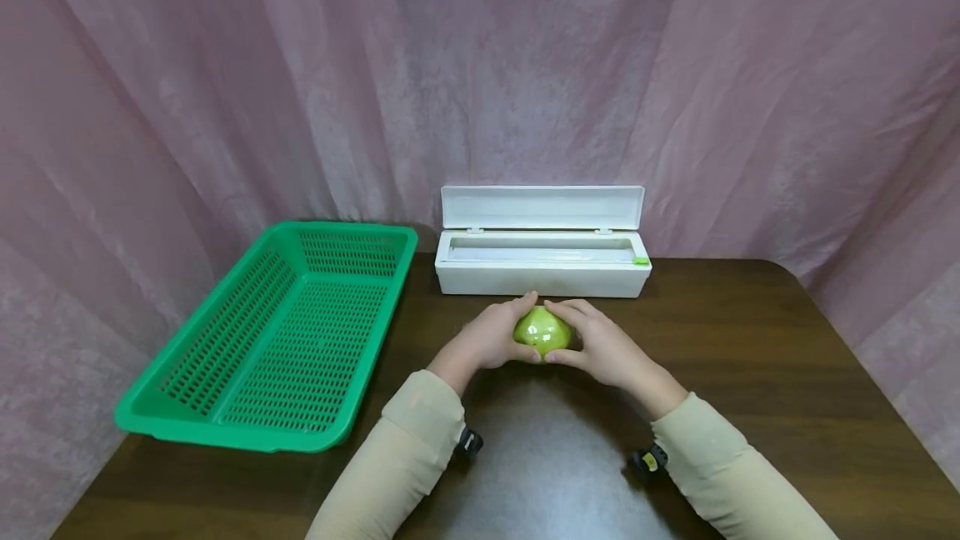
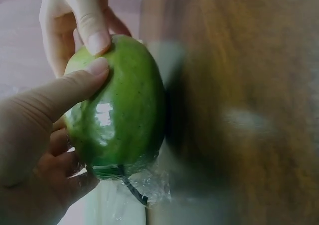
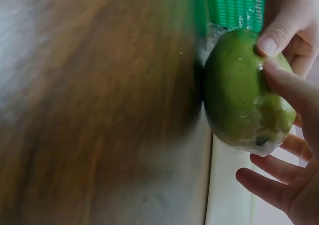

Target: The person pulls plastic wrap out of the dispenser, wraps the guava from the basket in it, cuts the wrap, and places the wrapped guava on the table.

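Note:
An oval, speckled green fruit (image 1: 542, 330), mango-like, lies on the table between both hands. Clear film clings around it, crinkled near its dark stalk in the left wrist view. From the left side, my left hand (image 1: 491, 336) grips the fruit, thumb along its near face and fingers behind. My right hand (image 1: 606, 350) holds the opposite side the same way. The two thumb tips (image 2: 98, 68) nearly meet on the fruit's surface. In the right wrist view, some right-hand fingers (image 3: 269, 177) spread just off the fruit's wrapped end. The far fingers are partly hidden behind the fruit.
Behind the hands stands a white cling film dispenser (image 1: 543, 282), its lid (image 1: 542, 208) raised and a green slider (image 1: 641, 261) at its right end. A green slotted basket (image 1: 375, 340) sits at the left of the brown table (image 1: 757, 373). Pink curtains (image 1: 525, 65) hang behind.

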Action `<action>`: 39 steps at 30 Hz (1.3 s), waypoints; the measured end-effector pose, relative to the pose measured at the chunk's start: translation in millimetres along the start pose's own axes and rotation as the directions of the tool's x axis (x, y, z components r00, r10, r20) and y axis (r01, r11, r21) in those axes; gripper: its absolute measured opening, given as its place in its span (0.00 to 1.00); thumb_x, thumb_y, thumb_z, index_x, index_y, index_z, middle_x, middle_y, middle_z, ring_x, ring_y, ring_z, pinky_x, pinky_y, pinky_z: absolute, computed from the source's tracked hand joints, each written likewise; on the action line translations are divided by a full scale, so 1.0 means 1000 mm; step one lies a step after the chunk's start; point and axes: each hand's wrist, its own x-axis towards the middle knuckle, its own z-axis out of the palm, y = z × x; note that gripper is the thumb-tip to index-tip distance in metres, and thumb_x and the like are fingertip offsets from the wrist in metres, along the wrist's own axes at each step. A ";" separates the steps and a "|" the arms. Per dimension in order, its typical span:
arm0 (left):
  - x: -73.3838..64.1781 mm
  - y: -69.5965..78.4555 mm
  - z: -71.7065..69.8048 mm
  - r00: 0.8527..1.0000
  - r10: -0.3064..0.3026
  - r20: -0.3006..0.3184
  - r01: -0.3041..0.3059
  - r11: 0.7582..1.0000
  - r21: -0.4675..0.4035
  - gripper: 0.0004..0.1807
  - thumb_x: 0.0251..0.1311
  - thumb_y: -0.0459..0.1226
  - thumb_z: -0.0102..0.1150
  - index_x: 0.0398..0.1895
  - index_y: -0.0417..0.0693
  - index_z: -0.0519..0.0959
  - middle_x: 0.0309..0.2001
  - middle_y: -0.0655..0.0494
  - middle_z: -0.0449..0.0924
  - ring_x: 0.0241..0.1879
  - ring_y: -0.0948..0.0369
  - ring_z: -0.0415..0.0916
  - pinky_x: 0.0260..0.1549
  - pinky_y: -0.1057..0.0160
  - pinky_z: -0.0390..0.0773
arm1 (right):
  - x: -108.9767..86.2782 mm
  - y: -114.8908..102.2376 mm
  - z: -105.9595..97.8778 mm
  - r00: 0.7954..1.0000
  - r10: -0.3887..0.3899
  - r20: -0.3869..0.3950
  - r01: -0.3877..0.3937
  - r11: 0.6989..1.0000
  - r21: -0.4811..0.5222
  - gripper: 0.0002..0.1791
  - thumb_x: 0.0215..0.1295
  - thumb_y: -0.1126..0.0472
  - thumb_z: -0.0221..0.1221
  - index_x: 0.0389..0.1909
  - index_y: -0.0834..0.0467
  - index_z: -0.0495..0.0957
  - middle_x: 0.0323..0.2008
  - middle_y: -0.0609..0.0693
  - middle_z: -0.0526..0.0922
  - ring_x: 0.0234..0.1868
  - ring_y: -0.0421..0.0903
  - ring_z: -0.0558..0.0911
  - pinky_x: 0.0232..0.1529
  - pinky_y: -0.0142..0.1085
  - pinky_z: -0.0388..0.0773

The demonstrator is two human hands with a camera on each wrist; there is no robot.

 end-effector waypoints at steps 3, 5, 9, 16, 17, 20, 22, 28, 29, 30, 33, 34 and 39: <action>-0.002 -0.002 0.005 1.000 0.008 -0.029 -0.006 0.998 0.059 0.48 0.51 0.49 0.68 0.73 0.47 0.55 0.72 0.48 0.57 0.67 0.53 0.62 0.63 0.53 0.66 | 0.001 -0.001 0.002 1.000 -0.004 0.004 0.004 1.000 -0.017 0.39 0.52 0.53 0.69 0.66 0.56 0.67 0.56 0.54 0.72 0.51 0.48 0.76 0.49 0.43 0.76; -0.003 -0.004 0.007 0.998 0.015 -0.062 -0.008 0.994 0.112 0.48 0.50 0.52 0.68 0.72 0.47 0.58 0.69 0.49 0.62 0.64 0.54 0.66 0.62 0.52 0.67 | 0.002 -0.003 0.003 1.000 0.003 0.008 -0.003 0.999 -0.035 0.39 0.52 0.54 0.68 0.66 0.54 0.67 0.55 0.54 0.72 0.48 0.47 0.76 0.46 0.42 0.76; -0.004 -0.008 0.010 0.993 0.015 -0.114 0.005 0.984 0.179 0.49 0.46 0.58 0.67 0.70 0.47 0.62 0.63 0.53 0.71 0.53 0.58 0.74 0.53 0.56 0.74 | 0.003 -0.010 0.006 1.000 0.024 0.007 -0.023 0.997 -0.072 0.40 0.49 0.54 0.68 0.66 0.53 0.67 0.56 0.55 0.71 0.48 0.50 0.76 0.45 0.41 0.76; -0.009 -0.020 0.008 0.996 -0.029 -0.081 0.035 0.997 0.073 0.53 0.40 0.55 0.73 0.70 0.48 0.61 0.64 0.53 0.70 0.58 0.57 0.72 0.53 0.56 0.74 | 0.008 -0.021 0.011 0.999 0.033 -0.008 -0.033 0.992 -0.121 0.43 0.44 0.52 0.74 0.62 0.61 0.67 0.59 0.58 0.72 0.56 0.56 0.74 0.52 0.48 0.76; -0.010 -0.022 0.007 0.996 -0.039 -0.075 0.044 0.997 0.064 0.52 0.41 0.53 0.74 0.70 0.48 0.61 0.64 0.53 0.70 0.59 0.57 0.72 0.54 0.55 0.74 | 0.009 -0.022 0.011 0.999 0.032 -0.007 -0.032 0.991 -0.129 0.43 0.44 0.53 0.74 0.62 0.60 0.67 0.59 0.57 0.73 0.56 0.56 0.74 0.52 0.48 0.75; -0.014 -0.028 0.004 0.994 -0.091 -0.067 0.095 0.994 0.059 0.48 0.44 0.47 0.74 0.70 0.50 0.63 0.64 0.53 0.70 0.61 0.55 0.70 0.57 0.52 0.72 | 0.009 -0.023 0.010 0.999 0.038 -0.002 -0.038 0.989 -0.145 0.44 0.43 0.54 0.74 0.64 0.56 0.67 0.59 0.56 0.73 0.56 0.57 0.75 0.51 0.49 0.75; -0.017 -0.032 0.003 0.990 -0.122 -0.068 0.127 0.990 0.068 0.44 0.45 0.45 0.73 0.68 0.50 0.65 0.64 0.53 0.70 0.62 0.55 0.69 0.59 0.50 0.70 | 0.009 -0.023 0.009 0.999 0.039 0.008 -0.038 0.988 -0.152 0.44 0.44 0.54 0.74 0.65 0.54 0.67 0.60 0.57 0.71 0.57 0.58 0.74 0.52 0.51 0.75; -0.021 -0.040 0.003 0.982 -0.172 -0.079 0.176 0.983 0.052 0.35 0.48 0.43 0.72 0.62 0.50 0.72 0.59 0.53 0.75 0.58 0.55 0.72 0.58 0.51 0.71 | 0.010 -0.023 0.009 0.998 0.056 0.024 -0.052 0.988 -0.144 0.43 0.45 0.53 0.73 0.65 0.52 0.68 0.61 0.58 0.70 0.59 0.59 0.72 0.54 0.52 0.74; -0.022 -0.041 0.004 0.981 -0.176 -0.080 0.180 0.983 0.047 0.34 0.48 0.43 0.72 0.61 0.50 0.73 0.58 0.53 0.76 0.57 0.56 0.73 0.57 0.52 0.72 | 0.010 -0.023 0.009 0.998 0.052 0.024 -0.048 0.988 -0.145 0.43 0.45 0.53 0.73 0.65 0.52 0.68 0.61 0.58 0.70 0.59 0.59 0.72 0.54 0.52 0.74; -0.022 -0.042 0.004 0.981 -0.175 -0.083 0.179 0.983 0.040 0.33 0.48 0.43 0.72 0.60 0.50 0.74 0.57 0.53 0.77 0.56 0.56 0.73 0.56 0.52 0.73 | 0.010 -0.023 0.009 0.998 0.052 0.025 -0.048 0.988 -0.145 0.43 0.45 0.53 0.73 0.65 0.52 0.68 0.61 0.58 0.70 0.59 0.59 0.72 0.54 0.52 0.74; -0.021 -0.043 0.006 0.982 -0.166 -0.085 0.168 0.986 0.017 0.30 0.47 0.43 0.72 0.56 0.48 0.76 0.53 0.53 0.79 0.52 0.57 0.75 0.54 0.53 0.74 | 0.012 -0.024 0.008 0.998 0.051 0.029 -0.047 0.988 -0.145 0.43 0.44 0.53 0.74 0.65 0.53 0.68 0.61 0.58 0.70 0.58 0.60 0.73 0.54 0.52 0.73; -0.021 -0.043 0.006 0.983 -0.162 -0.085 0.163 0.987 0.011 0.29 0.47 0.43 0.72 0.55 0.47 0.76 0.52 0.52 0.79 0.52 0.57 0.76 0.53 0.53 0.75 | 0.012 -0.024 0.008 0.998 0.051 0.029 -0.046 0.988 -0.150 0.43 0.45 0.53 0.73 0.65 0.53 0.68 0.61 0.59 0.70 0.58 0.60 0.73 0.54 0.52 0.73; -0.017 -0.044 0.008 0.986 -0.144 -0.080 0.144 0.990 -0.001 0.26 0.48 0.41 0.72 0.52 0.44 0.77 0.49 0.51 0.80 0.50 0.56 0.76 0.52 0.54 0.75 | 0.012 -0.026 0.006 0.998 0.062 0.028 -0.058 0.989 -0.137 0.43 0.45 0.52 0.73 0.65 0.52 0.68 0.62 0.58 0.70 0.59 0.60 0.72 0.55 0.53 0.72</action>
